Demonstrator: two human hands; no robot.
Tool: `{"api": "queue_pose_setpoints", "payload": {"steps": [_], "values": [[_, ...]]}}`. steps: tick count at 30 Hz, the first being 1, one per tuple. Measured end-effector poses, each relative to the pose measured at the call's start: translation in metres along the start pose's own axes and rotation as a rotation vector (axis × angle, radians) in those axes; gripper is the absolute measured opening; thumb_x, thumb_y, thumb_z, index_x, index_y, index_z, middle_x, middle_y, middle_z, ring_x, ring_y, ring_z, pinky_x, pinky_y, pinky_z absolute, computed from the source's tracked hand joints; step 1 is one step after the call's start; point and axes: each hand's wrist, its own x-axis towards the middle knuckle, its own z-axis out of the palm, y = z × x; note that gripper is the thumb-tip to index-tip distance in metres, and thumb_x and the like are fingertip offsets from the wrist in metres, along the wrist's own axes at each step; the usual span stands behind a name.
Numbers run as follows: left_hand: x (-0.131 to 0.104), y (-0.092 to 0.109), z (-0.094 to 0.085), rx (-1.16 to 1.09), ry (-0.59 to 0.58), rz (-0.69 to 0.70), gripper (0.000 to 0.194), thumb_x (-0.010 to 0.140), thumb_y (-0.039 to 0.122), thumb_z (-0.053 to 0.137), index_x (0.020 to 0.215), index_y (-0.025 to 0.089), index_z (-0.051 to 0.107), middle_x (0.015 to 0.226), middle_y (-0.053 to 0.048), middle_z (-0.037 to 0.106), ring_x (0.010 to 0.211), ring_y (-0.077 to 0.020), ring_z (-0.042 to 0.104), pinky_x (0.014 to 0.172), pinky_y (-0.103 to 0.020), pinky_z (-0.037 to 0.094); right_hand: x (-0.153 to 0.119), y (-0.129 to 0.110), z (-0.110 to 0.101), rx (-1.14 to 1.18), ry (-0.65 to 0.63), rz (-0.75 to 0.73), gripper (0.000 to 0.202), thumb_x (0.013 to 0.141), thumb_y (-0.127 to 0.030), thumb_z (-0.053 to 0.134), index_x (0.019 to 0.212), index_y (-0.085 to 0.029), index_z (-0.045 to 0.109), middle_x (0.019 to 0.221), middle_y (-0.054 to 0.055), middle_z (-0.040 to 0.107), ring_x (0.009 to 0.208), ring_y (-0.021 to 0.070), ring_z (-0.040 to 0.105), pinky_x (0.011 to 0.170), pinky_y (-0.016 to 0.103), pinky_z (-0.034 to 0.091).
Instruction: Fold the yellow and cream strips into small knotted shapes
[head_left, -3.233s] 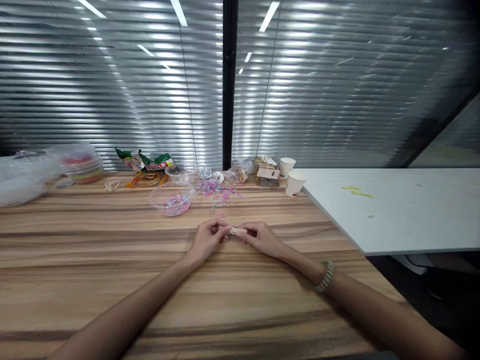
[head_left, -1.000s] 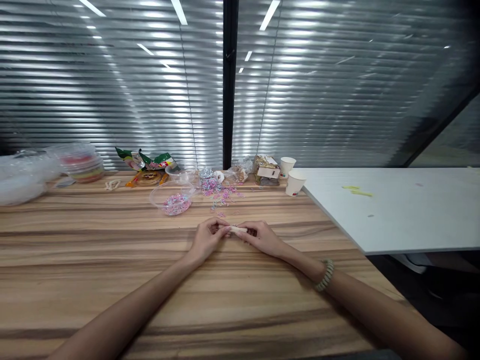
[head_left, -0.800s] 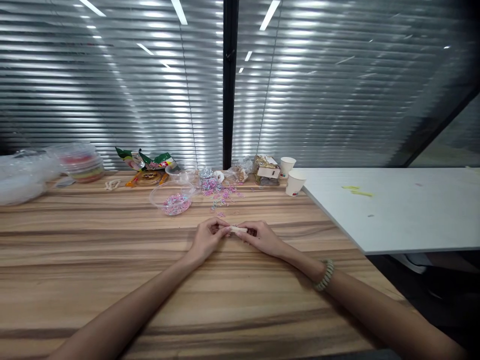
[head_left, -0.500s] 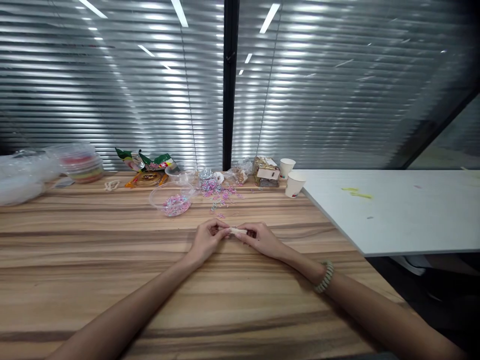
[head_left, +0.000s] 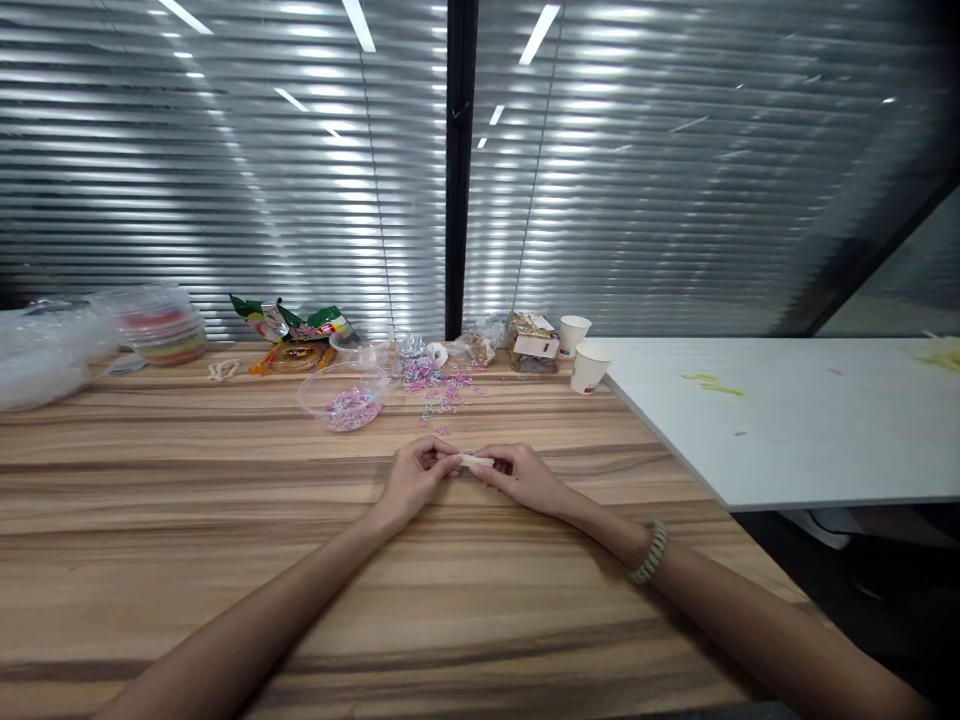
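Observation:
Above the wooden table [head_left: 420, 590], my left hand [head_left: 418, 482] pinches one end of a short cream-coloured bundle [head_left: 477, 461] between thumb and fingers. The other end sits in the closed fingers of my right hand [head_left: 521, 480]. The bundle looks like folded strips or cord, too small to name its kind. Fingers cover both of its ends. Just beyond my hands lie scattered small pastel loops [head_left: 446, 390], mostly pink and purple. A clear plastic bowl [head_left: 311, 390] with more of these loops stands a little to the left.
Two paper cups [head_left: 590, 368] stand at the back right, near a small box [head_left: 534, 345]. Snack packets [head_left: 300, 335], a cream cord [head_left: 223, 370] and stacked plastic tubs [head_left: 161, 325] line the back left. A white table [head_left: 810, 430] adjoins on the right, with yellow strips [head_left: 721, 389].
Both hands keep their hold on the cream bundle, nearly unmoved. At the far right edge of the white table, more yellow strips now show.

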Motion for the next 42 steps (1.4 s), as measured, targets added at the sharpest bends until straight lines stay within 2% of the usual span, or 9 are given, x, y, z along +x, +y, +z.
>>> {"api": "queue_pose_setpoints", "payload": {"steps": [29, 42], "values": [[0.0012, -0.0088, -0.0016, 0.013, 0.002, 0.008, 0.019, 0.066, 0.031, 0.062, 0.072, 0.013, 0.061, 0.066, -0.004, 0.063, 0.064, -0.0152, 0.058, 0.061, -0.025, 0.045, 0.0009, 0.0, 0.0006, -0.048, -0.004, -0.003, 0.031, 0.083, -0.036, 0.045, 0.099, -0.016, 0.063, 0.08, 0.004, 0.066, 0.06, 0.0125, 0.049, 0.055, 0.022, 0.035], [0.0002, -0.0045, -0.0008, 0.017, 0.005, -0.005, 0.017, 0.066, 0.03, 0.062, 0.07, 0.013, 0.061, 0.065, -0.004, 0.062, 0.062, -0.0143, 0.057, 0.06, -0.025, 0.043, 0.0006, 0.0011, 0.0011, -0.038, 0.004, -0.006, 0.03, 0.083, -0.035, 0.046, 0.099, -0.016, 0.063, 0.081, 0.004, 0.066, 0.062, 0.0126, 0.051, 0.056, 0.022, 0.036]]}}
